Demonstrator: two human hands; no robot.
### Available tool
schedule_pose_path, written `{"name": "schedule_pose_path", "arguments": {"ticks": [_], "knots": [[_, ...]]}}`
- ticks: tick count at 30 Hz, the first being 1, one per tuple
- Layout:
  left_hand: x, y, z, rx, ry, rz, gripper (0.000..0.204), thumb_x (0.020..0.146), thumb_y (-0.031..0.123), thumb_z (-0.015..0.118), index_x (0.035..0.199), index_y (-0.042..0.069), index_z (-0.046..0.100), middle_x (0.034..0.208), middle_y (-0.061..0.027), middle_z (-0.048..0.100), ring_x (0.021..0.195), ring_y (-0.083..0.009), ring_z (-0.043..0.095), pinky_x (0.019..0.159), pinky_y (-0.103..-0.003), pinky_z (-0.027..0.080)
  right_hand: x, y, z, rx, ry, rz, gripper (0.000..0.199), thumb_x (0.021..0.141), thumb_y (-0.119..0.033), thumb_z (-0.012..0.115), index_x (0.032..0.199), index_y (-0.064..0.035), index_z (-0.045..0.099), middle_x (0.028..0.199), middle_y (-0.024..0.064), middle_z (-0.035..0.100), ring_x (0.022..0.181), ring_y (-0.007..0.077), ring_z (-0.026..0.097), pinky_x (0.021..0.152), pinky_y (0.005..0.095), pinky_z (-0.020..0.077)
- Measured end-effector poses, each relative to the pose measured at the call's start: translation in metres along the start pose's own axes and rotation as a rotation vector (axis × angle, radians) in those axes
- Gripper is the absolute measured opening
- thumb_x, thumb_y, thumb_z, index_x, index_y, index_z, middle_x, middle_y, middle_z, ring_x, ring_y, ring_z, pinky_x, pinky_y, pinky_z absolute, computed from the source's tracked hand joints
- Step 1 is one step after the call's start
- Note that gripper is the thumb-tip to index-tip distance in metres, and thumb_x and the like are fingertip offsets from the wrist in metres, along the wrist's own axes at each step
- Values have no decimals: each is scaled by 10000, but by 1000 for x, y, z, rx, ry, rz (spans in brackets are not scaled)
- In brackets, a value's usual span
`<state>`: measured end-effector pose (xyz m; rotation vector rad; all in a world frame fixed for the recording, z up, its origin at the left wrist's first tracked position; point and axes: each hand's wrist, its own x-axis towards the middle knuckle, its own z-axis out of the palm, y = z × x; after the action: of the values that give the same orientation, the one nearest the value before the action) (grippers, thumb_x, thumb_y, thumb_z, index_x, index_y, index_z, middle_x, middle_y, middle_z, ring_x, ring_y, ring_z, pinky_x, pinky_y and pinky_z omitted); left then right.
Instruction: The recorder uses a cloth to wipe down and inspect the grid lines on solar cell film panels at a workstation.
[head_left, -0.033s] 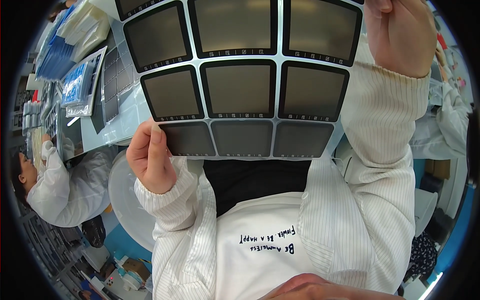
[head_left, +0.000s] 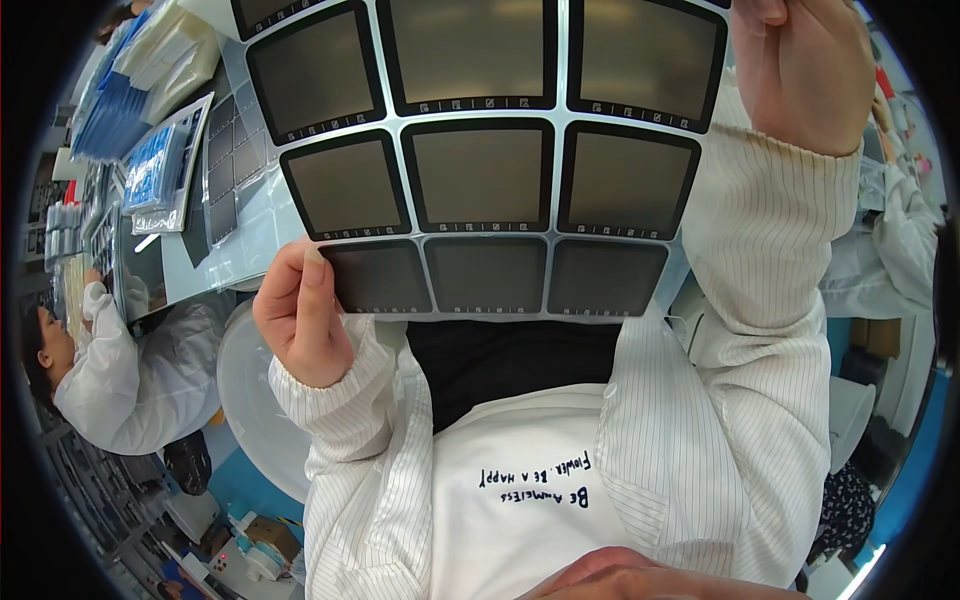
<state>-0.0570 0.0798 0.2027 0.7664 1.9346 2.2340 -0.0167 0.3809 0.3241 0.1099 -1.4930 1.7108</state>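
Before me a flexible sheet of dark rectangular panels (head_left: pixel 478 178) is held up, its panels in rows with pale gaps between them and small marks along their lower borders. My left hand (head_left: pixel 308 318) is closed in a pinch on the sheet's lower left corner, thumb in front. By the sheet's upper right edge, my right hand (head_left: pixel 812 85) is raised with its fingers curled. The picture's top edge cuts off its fingertips and the sheet's upper part, so its grip point is hidden. Light glares off the upper panels.
On the left, a glass-topped table (head_left: pixel 190 270) bears another dark panelled sheet (head_left: pixel 235 160), a blue plastic-wrapped pack (head_left: pixel 158 170) and stacked blue and cream sheets (head_left: pixel 120 110). A person in white (head_left: pixel 130 380) works beyond it. Beside me stands a whitish rounded container (head_left: pixel 262 400).
The sheet has tilted very slightly, and the glare on its upper panels has grown brighter. Both hands stay almost where they were.
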Motion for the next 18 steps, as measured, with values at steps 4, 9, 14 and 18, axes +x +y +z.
{"name": "schedule_pose_path", "arguments": {"ticks": [4, 9, 14, 18], "knots": [[1, 1, 3, 42, 3, 7, 175, 945, 98, 526, 973, -39, 631, 768, 7, 594, 559, -16, 386, 524, -168, 271, 1, 0, -3, -46, -8, -37, 198, 937, -92, 557, 1030, 65, 633, 671, 26, 621, 422, 17, 395, 429, 143, 326], [0, 0, 5, -4, -41, 1, 173, 940, 111, 551, 965, -40, 632, 756, -5, 604, 556, -29, 422, 523, -172, 310, 1, -2, 5, -53, 145, 4, 190, 943, -103, 548, 1016, 48, 637, 559, -19, 522, 414, 16, 372, 417, 144, 293], [-2, 5, 14, 16, -82, -31, 177, 936, 130, 564, 920, -34, 628, 727, -9, 593, 552, -35, 432, 523, -172, 319, -1, -6, -5, -109, 126, 7, 185, 946, -109, 545, 1004, 42, 636, 514, -30, 475, 404, 21, 344, 404, 158, 270], [-3, 10, 23, 30, -120, -64, 183, 933, 135, 567, 872, -30, 617, 691, -9, 575, 548, -36, 428, 516, -174, 315, -2, -5, -12, -128, 176, 2, 177, 950, -112, 540, 991, 31, 637, 499, -40, 458, 392, 24, 327, 394, 165, 254]]}}
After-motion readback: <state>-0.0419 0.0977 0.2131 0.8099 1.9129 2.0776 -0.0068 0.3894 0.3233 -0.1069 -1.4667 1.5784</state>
